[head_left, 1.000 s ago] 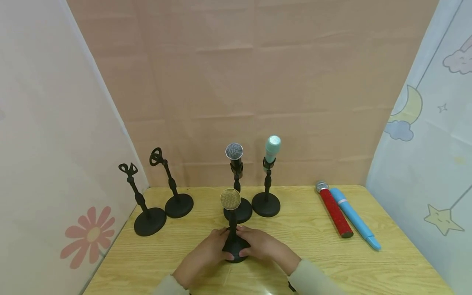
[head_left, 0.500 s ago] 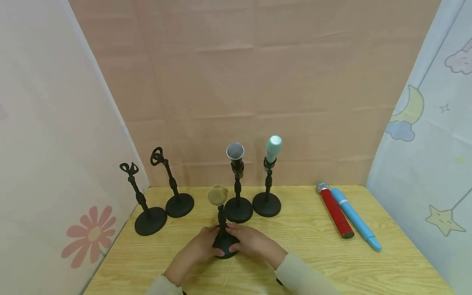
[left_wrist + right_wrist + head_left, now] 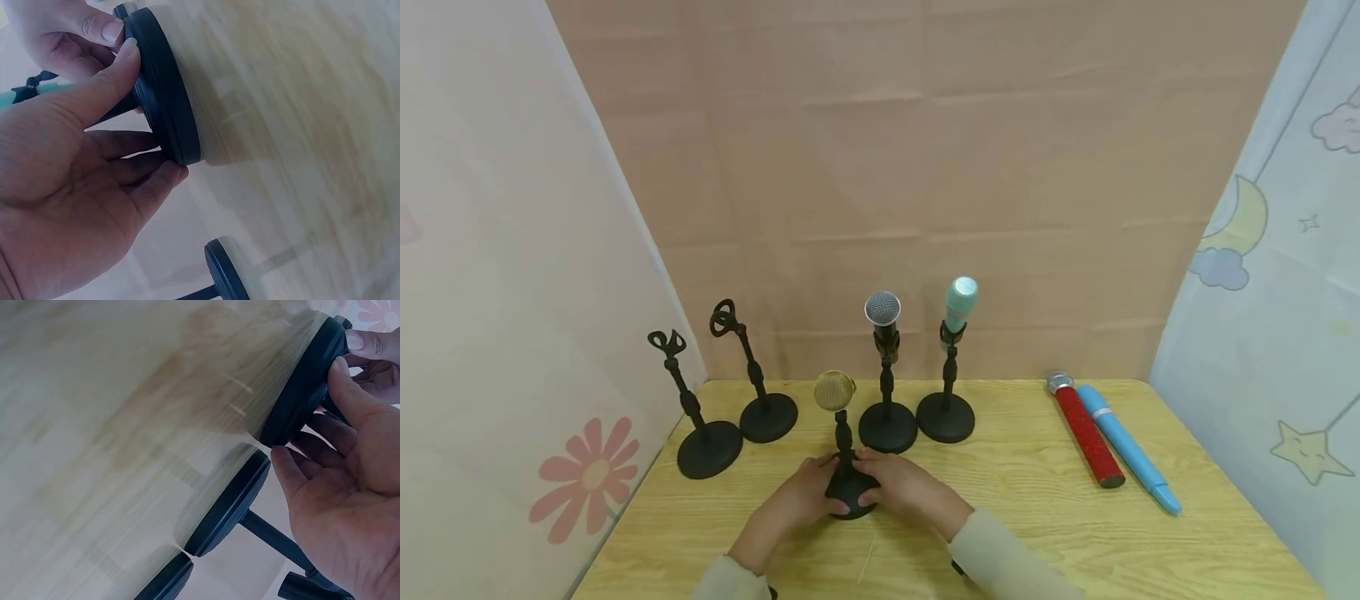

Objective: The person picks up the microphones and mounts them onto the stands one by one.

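A black desk microphone stand (image 3: 844, 432) stands upright near the middle of the table, bearing a microphone with a gold mesh head (image 3: 834, 391). Its round base (image 3: 164, 87) is held from both sides. My left hand (image 3: 801, 493) grips the left rim, thumb on top and fingers at the edge. On the opposite rim, my right hand (image 3: 904, 490) has the same kind of hold, also visible in the right wrist view on the base (image 3: 306, 381). The two thumbs lie close together. Whether the base touches the table fully, I cannot tell.
Just behind stand a silver-headed microphone (image 3: 882, 309) and a mint-green microphone (image 3: 959, 302) on stands. Two stands without microphones, one nearer (image 3: 707, 448) and one farther (image 3: 767, 417), are at left. A red microphone (image 3: 1086, 433) and a blue one (image 3: 1129, 450) lie at right.
Both hands have shifted the stand with the gold-headed microphone leftward and slightly away from me. It has come out from in front of the silver-headed microphone's stand. Both grips look the same.
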### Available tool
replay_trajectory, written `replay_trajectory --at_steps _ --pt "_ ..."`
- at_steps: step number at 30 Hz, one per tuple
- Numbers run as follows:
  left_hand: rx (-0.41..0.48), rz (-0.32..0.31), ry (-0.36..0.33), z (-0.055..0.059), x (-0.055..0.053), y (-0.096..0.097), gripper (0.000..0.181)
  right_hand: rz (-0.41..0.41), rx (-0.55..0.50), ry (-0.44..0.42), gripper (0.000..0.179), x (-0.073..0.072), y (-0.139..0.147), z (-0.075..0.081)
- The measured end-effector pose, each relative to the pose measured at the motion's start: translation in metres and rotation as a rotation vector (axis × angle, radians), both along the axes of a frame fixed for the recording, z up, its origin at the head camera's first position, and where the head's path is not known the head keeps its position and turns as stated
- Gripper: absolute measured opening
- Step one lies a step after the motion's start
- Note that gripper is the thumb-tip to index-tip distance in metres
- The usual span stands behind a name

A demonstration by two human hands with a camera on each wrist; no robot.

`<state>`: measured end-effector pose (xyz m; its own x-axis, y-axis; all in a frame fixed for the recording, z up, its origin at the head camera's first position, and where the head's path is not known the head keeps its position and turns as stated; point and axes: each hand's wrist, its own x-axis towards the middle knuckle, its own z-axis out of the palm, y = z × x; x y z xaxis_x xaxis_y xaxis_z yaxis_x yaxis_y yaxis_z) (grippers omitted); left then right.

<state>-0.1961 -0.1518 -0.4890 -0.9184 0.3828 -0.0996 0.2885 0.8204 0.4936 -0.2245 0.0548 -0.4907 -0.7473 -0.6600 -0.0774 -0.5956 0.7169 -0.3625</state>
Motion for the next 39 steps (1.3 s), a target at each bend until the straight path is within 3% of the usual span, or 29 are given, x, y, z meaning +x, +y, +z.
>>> replay_trajectory --at_steps 9,14,21,28,39 --pt "0.002 0.043 0.004 -0.002 -0.01 -0.007 0.079 0.013 -0.037 0.092 0.055 -0.006 -0.008 -0.003" --pt "0.007 0.059 0.01 -0.005 -0.018 -0.01 0.078 -0.016 -0.007 0.133 0.051 -0.009 -0.015 -0.002" --pt "-0.021 0.084 -0.013 -0.009 -0.032 -0.019 0.077 -0.052 0.033 0.105 0.054 -0.014 -0.027 -0.001" --pt "-0.02 0.098 -0.046 -0.002 -0.048 -0.022 0.077 -0.08 0.042 0.078 0.054 -0.029 -0.035 0.0" --pt "0.0 0.092 -0.07 -0.001 -0.068 -0.032 0.077 -0.108 0.021 0.027 0.055 -0.043 -0.049 0.001"
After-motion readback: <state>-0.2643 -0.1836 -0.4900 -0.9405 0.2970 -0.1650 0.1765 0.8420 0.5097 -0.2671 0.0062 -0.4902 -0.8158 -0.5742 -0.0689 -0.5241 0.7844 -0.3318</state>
